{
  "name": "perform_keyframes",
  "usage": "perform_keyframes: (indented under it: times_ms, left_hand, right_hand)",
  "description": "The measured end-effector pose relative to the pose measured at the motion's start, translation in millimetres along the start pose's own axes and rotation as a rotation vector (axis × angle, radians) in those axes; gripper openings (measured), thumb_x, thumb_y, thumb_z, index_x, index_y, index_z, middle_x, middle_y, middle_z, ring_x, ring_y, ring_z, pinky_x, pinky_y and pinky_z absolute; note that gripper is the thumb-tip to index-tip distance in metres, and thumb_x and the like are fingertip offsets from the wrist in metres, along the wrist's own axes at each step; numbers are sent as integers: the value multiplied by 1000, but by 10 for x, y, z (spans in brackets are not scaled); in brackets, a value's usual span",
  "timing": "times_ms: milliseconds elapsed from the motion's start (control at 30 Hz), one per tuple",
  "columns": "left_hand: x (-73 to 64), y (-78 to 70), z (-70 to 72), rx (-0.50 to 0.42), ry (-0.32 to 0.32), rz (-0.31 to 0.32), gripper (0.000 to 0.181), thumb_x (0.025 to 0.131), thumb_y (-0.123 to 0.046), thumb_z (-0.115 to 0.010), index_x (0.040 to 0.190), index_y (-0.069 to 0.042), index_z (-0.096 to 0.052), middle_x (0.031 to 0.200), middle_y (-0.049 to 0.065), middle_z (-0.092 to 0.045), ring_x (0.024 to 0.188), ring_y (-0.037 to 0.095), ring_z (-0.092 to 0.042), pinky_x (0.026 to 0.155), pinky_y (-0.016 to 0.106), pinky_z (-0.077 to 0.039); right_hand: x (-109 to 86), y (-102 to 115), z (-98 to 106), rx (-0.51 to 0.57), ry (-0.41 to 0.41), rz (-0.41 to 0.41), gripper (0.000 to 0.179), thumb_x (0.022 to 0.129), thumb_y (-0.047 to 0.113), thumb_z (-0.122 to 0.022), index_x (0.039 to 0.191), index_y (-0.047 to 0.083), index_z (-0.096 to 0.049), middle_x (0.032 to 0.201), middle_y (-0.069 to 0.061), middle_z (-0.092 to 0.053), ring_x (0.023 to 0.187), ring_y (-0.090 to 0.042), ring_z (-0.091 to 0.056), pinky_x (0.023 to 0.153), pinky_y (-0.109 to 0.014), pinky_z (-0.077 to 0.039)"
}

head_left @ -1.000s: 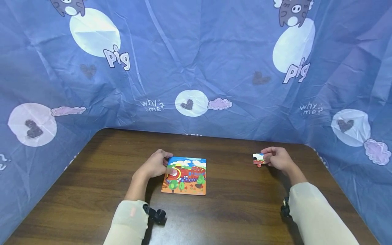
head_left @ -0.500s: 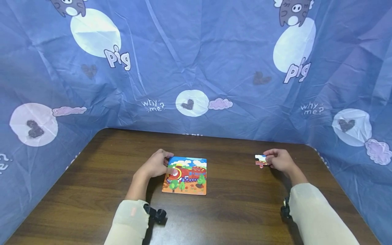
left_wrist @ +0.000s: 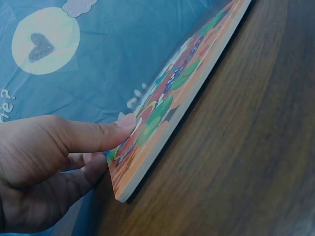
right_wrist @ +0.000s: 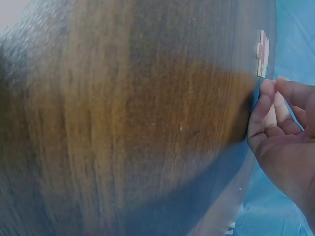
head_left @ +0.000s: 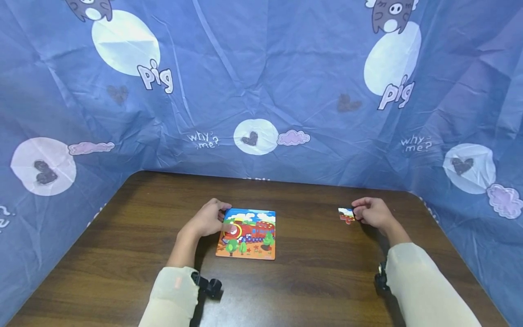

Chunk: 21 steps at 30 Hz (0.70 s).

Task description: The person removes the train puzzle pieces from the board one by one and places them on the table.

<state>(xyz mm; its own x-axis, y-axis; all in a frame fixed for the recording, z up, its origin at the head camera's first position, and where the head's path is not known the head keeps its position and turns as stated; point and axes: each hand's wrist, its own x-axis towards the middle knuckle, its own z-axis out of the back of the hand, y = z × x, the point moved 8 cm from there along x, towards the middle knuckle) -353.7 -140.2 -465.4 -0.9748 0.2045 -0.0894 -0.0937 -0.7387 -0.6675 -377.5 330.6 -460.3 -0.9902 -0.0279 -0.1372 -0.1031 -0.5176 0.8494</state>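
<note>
Since half a second ago, the puzzle piece (head_left: 345,214) has shifted slightly left, so that less of it is covered by the fingertips of the right hand (head_left: 372,213), while the left hand (head_left: 206,221) and the picture board (head_left: 253,238) keep their places. Going from the left, the left hand grips the board at its left edge, the thumb laid across the printed face and the other fingers bent at the side and behind; the left wrist view shows the pinch closely, though whether that edge is raised off the table (head_left: 310,277) cannot be told. The board is roughly square, with no clear long axis, and carries a red train, trees and clouds. Bare wood separates it from the piece, which lies on the table well to its right, just off the right hand's fingertips on their left side, its knob towards the person. The piece is too small to judge a long axis surely. That sideways relation seems the one to watch: the right hand is by far the nearer to the piece, the left to the board. The right thumb and forefinger are bent with only a narrow space between the tips; whether they touch or pinch the piece cannot be told.
</note>
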Motion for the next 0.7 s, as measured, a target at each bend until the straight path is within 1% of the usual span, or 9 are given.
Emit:
perform_keyframes:
  times_ms: [167,300,467,600,700]
  left_hand:
    - [3,-1,7,-3,0,-1,65,81,-14,-89,137,0,-62,122,13,-54,105,24,-59,93,41,-53]
    - [8,-5,9,2,-1,3,64,81,-14,-89,137,0,-62,122,13,-54,105,25,-59,94,42,-53]
    - [16,-5,8,5,-3,0,66,80,-15,-89,138,0,-62,121,12,-54,105,24,-60,94,42,-53]
    - [11,-4,-1,6,1,-6,66,80,-14,-89,138,0,-61,121,13,-54,105,24,-60,94,42,-53]
    - [5,-6,-2,5,5,-8,65,81,-14,-89,138,1,-61,122,13,-54,105,24,-60,93,42,-53]
  right_hand:
    - [23,63,-28,-22,17,17,36,90,-7,-59,125,-15,-56,93,-7,-71,80,-7,-62,67,-28,-54]
    - [51,171,-72,-54,30,53,37,89,-6,-61,125,-14,-57,100,-13,-72,81,-8,-63,67,-29,-54]
    - [90,358,-169,-96,32,109,32,93,-3,-60,122,-15,-60,100,-19,-71,79,-13,-62,63,-27,-53]
    - [99,521,-286,-136,44,155,27,98,2,-59,120,-15,-61,102,-24,-70,81,-21,-65,67,-28,-55]
    - [96,613,-390,-134,68,158,28,101,5,-59,121,-14,-61,105,-26,-69,84,-28,-67,67,-32,-56]
